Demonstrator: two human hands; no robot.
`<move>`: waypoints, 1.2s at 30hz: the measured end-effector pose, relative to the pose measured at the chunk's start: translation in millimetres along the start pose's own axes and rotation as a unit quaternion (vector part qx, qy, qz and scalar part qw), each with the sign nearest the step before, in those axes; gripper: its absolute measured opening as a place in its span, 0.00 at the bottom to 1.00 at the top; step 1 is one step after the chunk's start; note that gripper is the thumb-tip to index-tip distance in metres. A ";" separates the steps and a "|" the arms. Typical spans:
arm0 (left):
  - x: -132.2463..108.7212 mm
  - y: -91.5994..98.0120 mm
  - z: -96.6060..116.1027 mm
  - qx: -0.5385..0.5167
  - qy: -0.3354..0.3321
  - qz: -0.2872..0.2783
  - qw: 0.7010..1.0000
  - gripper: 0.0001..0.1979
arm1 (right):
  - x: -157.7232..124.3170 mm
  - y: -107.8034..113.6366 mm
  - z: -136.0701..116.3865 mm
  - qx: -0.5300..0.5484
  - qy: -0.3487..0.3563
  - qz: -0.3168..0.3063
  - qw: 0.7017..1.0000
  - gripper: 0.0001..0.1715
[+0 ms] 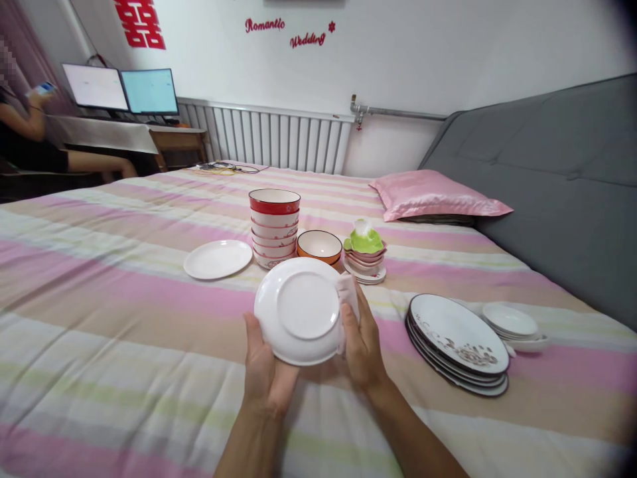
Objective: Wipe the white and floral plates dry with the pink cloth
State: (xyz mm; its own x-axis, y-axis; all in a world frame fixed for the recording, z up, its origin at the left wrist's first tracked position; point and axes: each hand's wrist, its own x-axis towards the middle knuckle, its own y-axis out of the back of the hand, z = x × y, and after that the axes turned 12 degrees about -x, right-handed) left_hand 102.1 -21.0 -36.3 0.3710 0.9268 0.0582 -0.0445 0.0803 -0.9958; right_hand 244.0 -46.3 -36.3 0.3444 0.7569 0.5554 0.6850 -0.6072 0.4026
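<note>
A white plate [307, 311] is held up over the bed with its underside and foot ring facing me. My left hand [266, 372] supports it at the lower left edge, thumb at the rim and the other fingers hidden behind. At the right edge my right hand [365, 338] presses a pale folded cloth [348, 295] around the rim. Just beyond the plate stand a tall stack of red and white bowls [275, 229] and an orange bowl [320, 247]. A white oval plate [217, 259] lies flat to their left.
Small leaf-shaped dishes [365, 249] are piled right of the orange bowl. Dark-rimmed floral plates [458, 338] and small white dishes [510, 320] lie on the right. Farther back are a pink pillow [432, 192] and cables [229, 168]. A person [30, 133] sits at the far left holding a phone.
</note>
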 end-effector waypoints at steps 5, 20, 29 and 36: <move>3.5 4.1 11.8 -0.017 -0.002 0.006 1.000 0.33 | -5.4 -1.8 -9.4 -0.087 0.064 -0.037 0.993 0.30; 4.4 -5.1 15.3 -0.066 -0.009 0.073 0.995 0.36 | -14.1 -1.6 -26.4 -0.272 0.308 -0.113 0.905 0.33; -6.0 -15.8 -14.7 -0.025 0.054 0.115 0.992 0.33 | -14.6 -4.5 -27.9 -0.259 0.330 -0.136 0.897 0.31; -12.8 -32.8 -33.9 0.054 0.003 0.167 0.984 0.26 | -15.8 -3.6 -28.3 -0.214 0.304 -0.116 0.921 0.33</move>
State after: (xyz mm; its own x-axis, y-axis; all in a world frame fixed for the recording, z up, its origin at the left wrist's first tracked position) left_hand 130.3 -48.0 -6.8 0.3240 0.9059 -0.2727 -0.2631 -0.1906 -0.9458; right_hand 217.9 -62.9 -25.9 -0.2915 0.6817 0.6711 0.3339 -0.5849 0.7392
